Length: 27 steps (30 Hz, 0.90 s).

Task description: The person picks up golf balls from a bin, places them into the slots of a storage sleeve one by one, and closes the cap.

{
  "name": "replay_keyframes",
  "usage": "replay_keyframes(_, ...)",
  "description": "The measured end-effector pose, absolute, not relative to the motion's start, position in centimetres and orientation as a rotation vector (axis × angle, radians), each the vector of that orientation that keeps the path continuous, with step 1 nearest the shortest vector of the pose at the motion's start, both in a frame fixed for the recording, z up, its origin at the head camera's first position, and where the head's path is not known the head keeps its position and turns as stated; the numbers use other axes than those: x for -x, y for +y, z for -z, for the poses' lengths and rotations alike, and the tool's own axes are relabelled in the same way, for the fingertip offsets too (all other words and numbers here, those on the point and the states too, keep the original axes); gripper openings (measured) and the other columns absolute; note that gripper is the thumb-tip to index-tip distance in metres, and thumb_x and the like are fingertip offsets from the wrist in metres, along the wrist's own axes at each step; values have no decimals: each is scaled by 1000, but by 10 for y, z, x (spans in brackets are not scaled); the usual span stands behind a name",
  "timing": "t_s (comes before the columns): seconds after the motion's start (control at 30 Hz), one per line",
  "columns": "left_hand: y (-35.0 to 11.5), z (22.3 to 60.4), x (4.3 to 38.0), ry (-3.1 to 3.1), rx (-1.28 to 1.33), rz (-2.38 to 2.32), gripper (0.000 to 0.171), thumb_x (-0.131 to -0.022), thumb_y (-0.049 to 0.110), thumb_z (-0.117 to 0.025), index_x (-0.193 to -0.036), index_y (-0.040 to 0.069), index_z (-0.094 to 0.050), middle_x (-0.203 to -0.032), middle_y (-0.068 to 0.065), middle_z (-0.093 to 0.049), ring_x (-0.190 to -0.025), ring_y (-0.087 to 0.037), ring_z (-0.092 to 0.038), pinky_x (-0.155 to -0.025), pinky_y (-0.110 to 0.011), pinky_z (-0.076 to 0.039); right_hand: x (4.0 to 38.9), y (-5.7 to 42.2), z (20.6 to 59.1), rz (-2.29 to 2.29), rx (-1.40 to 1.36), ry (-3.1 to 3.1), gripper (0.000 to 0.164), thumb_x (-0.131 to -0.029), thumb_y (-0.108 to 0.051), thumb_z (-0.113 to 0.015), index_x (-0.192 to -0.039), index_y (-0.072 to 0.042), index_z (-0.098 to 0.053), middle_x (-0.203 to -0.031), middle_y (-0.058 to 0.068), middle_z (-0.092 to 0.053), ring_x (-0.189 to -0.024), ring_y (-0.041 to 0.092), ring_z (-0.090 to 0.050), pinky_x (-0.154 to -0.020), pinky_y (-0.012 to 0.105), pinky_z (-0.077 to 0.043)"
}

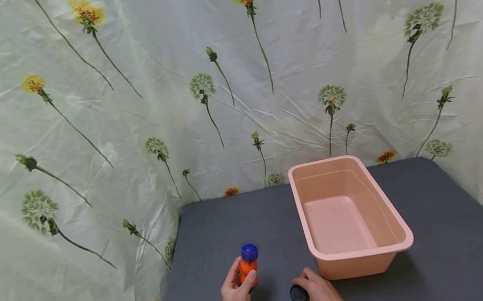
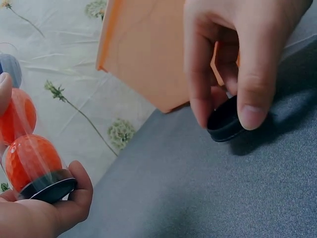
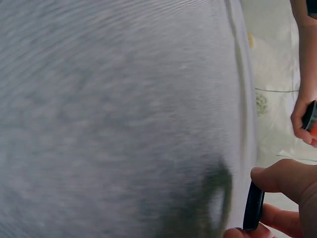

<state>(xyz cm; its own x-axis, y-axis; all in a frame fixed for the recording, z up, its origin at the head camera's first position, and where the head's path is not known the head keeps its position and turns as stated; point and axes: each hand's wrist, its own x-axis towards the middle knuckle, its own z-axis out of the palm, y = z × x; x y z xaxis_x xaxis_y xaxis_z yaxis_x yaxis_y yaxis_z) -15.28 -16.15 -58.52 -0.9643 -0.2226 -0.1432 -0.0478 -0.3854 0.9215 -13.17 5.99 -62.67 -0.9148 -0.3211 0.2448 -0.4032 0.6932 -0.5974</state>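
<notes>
My left hand (image 1: 237, 300) grips a clear tube (image 1: 248, 266) of balls, orange ones below and a blue one at the top. The left wrist view shows dimpled orange balls (image 2: 34, 163) stacked in it above a black end piece (image 2: 48, 187). To the right of it, my right hand (image 1: 321, 297) pinches a round black cap (image 1: 299, 294) by its edge, between thumb and fingers. That cap (image 2: 228, 121) looks hollow on one side and is low over the grey table; whether it touches the cloth I cannot tell.
A pink plastic basin (image 1: 359, 253) stands on the dark grey table (image 1: 215, 224), just beyond and right of my right hand. Behind and at the sides hangs a pale curtain (image 1: 236, 119) printed with dandelions.
</notes>
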Motion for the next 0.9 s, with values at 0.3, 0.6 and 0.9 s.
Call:
replay_keyframes(0.3,-160,582,151,-1726,-350,2492,64,-86,9,-81,-142,-2,-53,-132,-15,-59,-110,-25,-57,-85,-36,-56,125,56,602,-1159,-618,-2672,40,-71,-17,-88,-108,-11,-74,-93,-9,-49,-71,-1,-51,-62,20,-47)
replay_keyframes(0.6,-156,576,148,-1830,-266,2415,61,-83,11,-84,-137,-1,-59,-126,-16,-62,-107,-27,-59,-85,-33,-55,115,49,560,-1304,-668,-2520,43,-72,-11,-87,-112,-18,-72,-102,-6,-55,-68,1,-56,-59,18,-51)
replay_keyframes(0.9,-150,546,141,-1967,-122,2318,53,-81,15,-86,-131,9,-67,-124,-14,-64,-108,-29,-58,-88,-31,-52,108,54,508,-1325,-540,-2414,50,-71,-9,-89,-115,-23,-70,-107,-8,-62,-74,3,-58,-62,21,-55)
